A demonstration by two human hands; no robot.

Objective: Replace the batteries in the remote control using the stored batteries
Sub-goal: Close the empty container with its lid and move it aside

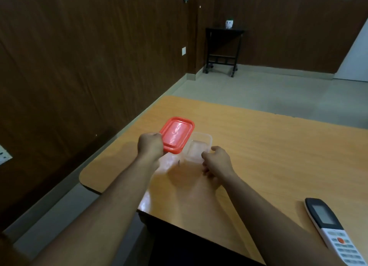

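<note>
My left hand [150,145] has its fingers curled tight round the near-left edge of the red rectangular plastic lid [177,134], holding it tilted and lifted off the clear rectangular plastic container [199,147] — the lid overlaps the container's left side. My right hand [217,162] sits at the container's near-right corner, fingers curled against its wall, gripping it where it stands on the light wooden tabletop [258,150]. The container's inside is blurred; I cannot tell what lies in it. The white remote control with the dark screened top and orange button [332,231] lies face up at the near right of the tabletop, well apart from both hands — untouched. Far across the floor stands a small dark side table [223,46] against the brown wall.
</note>
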